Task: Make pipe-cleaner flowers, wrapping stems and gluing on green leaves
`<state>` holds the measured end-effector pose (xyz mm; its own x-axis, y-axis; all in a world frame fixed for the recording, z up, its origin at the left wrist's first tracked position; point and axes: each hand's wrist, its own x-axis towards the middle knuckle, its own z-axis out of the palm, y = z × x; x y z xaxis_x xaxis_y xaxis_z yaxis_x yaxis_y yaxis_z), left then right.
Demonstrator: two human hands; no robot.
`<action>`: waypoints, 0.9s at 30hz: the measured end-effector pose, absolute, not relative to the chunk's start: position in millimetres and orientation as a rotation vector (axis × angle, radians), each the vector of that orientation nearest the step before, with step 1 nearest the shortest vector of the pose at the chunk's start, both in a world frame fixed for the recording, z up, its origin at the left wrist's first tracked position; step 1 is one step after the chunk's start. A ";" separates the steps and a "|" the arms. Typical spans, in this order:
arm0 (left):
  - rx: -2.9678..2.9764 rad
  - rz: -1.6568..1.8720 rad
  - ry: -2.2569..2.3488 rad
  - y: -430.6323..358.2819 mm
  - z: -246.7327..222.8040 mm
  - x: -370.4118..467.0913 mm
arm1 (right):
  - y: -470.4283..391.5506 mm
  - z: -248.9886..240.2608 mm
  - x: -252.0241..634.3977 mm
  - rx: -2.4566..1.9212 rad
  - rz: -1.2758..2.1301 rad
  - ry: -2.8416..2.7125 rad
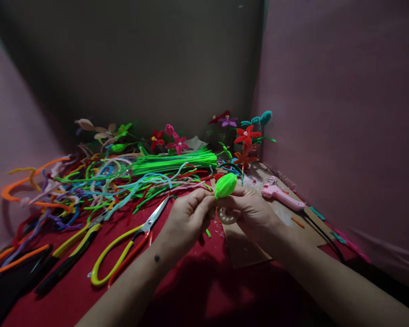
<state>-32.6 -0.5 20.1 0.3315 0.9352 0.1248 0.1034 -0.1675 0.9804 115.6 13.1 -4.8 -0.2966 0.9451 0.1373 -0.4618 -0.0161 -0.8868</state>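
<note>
In the middle of the head view I see a bright green pipe-cleaner bud, tilted up to the right. My left hand is closed, thumb and fingers pinching the bud at its lower end. My right hand is closed too, its fingers behind and beside the bud's base; their tips are partly hidden. A pale ring-shaped piece with small holes shows just under the right fingers; whether it is held or worn I cannot tell. Scissors with yellow and red handles lie left of my left hand.
Black-and-yellow pliers lie at the left, beside a tangle of coloured pipe cleaners. A bundle of green pipe cleaners lies behind. A pink glue gun rests on cardboard at the right. Pipe-cleaner flowers stand at the back.
</note>
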 end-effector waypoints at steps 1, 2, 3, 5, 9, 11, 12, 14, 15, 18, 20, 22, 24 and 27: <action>1.638 1.058 1.010 -2.4 19.6 -31.3 | 12.7 -3.3 115.2 -0.629 1.575 -1.086; 1.703 1.101 1.026 -4.1 19.1 -30.5 | 12.1 -1.6 115.0 -0.628 1.568 -1.090; 1.744 1.126 1.031 -5.2 18.9 -30.2 | 11.3 0.3 115.1 -0.633 1.556 -1.102; 1.743 1.143 1.034 -5.9 19.5 -30.8 | 9.3 4.4 115.6 -0.665 1.508 -1.146; 1.628 1.106 1.013 -2.2 22.9 -33.3 | 6.8 11.7 115.6 -0.756 1.397 -1.249; 1.587 1.092 0.998 -0.5 24.2 -33.3 | 6.3 13.9 114.8 -0.763 1.364 -1.274; 1.558 1.090 0.990 -0.1 24.5 -33.0 | 6.2 14.5 114.4 -0.760 1.348 -1.278; 1.473 1.078 0.960 -0.2 24.4 -32.2 | 5.9 14.5 114.1 -0.755 1.316 -1.281; 1.419 1.062 0.934 -0.3 24.2 -32.2 | 5.8 14.0 114.3 -0.751 1.305 -1.288; 1.220 0.948 0.794 0.3 23.3 -34.5 | 6.1 11.5 116.3 -0.744 1.300 -1.315; 1.085 0.832 0.689 2.1 22.7 -38.0 | 7.4 9.8 118.2 -0.732 1.327 -1.326; 0.981 0.744 0.614 4.5 22.2 -41.8 | 9.7 8.7 119.8 -0.706 1.375 -1.329; 0.927 0.685 0.569 7.0 21.8 -45.1 | 13.0 8.5 120.4 -0.675 1.452 -1.334; 0.924 0.664 0.561 10.2 21.5 -47.9 | 18.5 8.8 118.8 -0.646 1.587 -1.315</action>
<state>-47.9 10.2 21.5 0.6699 0.7261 -0.1547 -0.2734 0.4350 0.8580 118.8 18.5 8.8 -0.4165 0.8942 0.1642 -0.3276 0.0209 -0.9446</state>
